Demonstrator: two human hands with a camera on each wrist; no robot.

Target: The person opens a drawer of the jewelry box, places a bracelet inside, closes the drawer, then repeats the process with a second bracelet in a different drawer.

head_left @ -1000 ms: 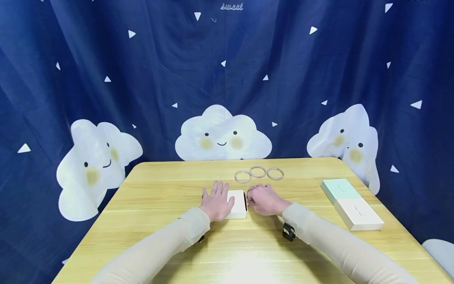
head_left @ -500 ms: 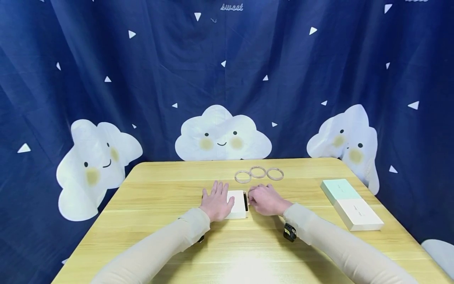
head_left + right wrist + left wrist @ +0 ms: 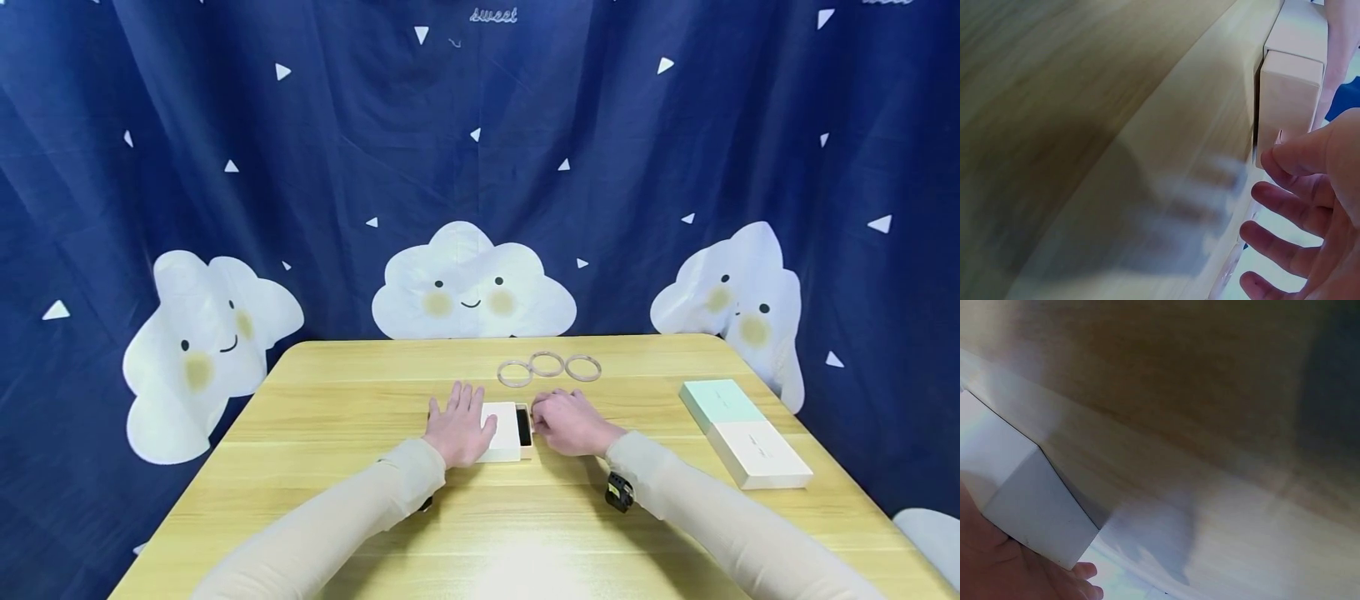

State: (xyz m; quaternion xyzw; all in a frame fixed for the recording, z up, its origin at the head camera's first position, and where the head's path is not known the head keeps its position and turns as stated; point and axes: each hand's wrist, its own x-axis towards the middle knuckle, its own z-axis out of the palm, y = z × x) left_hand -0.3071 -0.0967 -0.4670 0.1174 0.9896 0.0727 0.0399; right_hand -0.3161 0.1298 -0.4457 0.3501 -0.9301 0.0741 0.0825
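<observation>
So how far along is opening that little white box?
Begun: the drawer peeks out of the white box, showing a dark gap. In hand: left hand lies flat on the box, right hand grips the drawer end. Left: most of the drawer is inside; three rings lie behind.

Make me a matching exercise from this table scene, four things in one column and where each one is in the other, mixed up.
Things:
1. left hand
2. right hand
3. three rings
4. mint box

Places:
A. far side of the table, in a row
B. flat on the white box's lid
C. right edge of the table, against a cream box
D. at the white box's partly open dark end

Pairs: 1-B, 2-D, 3-A, 4-C
</observation>
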